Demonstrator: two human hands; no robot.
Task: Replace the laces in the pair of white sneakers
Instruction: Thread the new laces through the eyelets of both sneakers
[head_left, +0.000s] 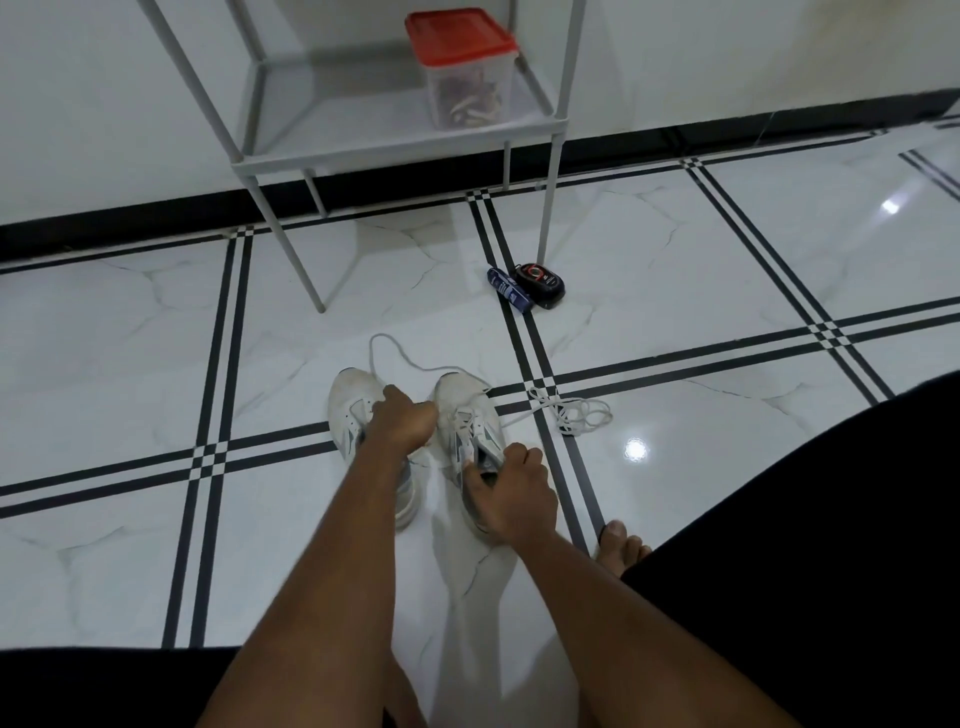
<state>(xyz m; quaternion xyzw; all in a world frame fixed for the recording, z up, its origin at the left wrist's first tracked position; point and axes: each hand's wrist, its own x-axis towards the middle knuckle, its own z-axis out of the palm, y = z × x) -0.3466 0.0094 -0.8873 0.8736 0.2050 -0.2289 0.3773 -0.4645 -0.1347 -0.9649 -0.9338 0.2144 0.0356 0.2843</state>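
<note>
Two white sneakers stand side by side on the tiled floor, toes pointing away from me. My left hand (405, 423) lies curled over the laces of the left sneaker (349, 405), between the two shoes. My right hand (511, 493) grips the collar and heel of the right sneaker (462, 410). A white lace (387, 340) loops on the floor beyond the toes. A second loose white lace (576, 415) lies in a tangle to the right of the right sneaker.
A grey metal shelf rack (395, 150) stands ahead by the wall, bearing a clear box with a red lid (462, 67). A dark tube (509, 288) and a black tin (543, 283) lie near its front right leg. My bare foot (623, 545) rests at right.
</note>
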